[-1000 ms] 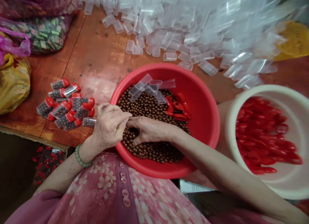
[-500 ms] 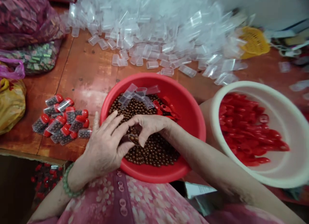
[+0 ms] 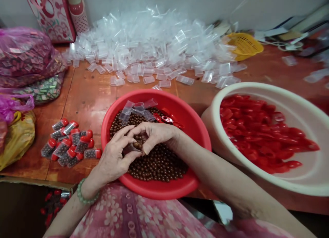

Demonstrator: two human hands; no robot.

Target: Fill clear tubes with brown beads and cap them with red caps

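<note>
Over the red basin (image 3: 205, 137), my left hand (image 3: 113, 160) is closed round a clear plastic tube (image 3: 129, 148), its mouth facing right. My right hand (image 3: 160, 134) is curled at that mouth, thumb and fingers closed about a few brown balls (image 3: 137, 145). Part of the tube is hidden by my fingers. Many more shiny brown balls (image 3: 159, 169) fill the basin below. Several clear tubes (image 3: 127, 108) lie on the balls at the back, with several red caps (image 3: 167, 119) beside them.
Filled red-capped tubes (image 3: 63, 147) lie in a cluster at left. A white tub (image 3: 218, 114) of red caps (image 3: 259, 138) stands at right. Behind is a heap of clear tubes (image 3: 154, 46), with a yellow basket (image 3: 245, 46) beside it. Plastic bags (image 3: 28, 56) sit far left.
The view has tilted up, showing more of the wall and a pink bag at the back. Both hands stay together at the tube, and brown balls now show at its mouth.
</note>
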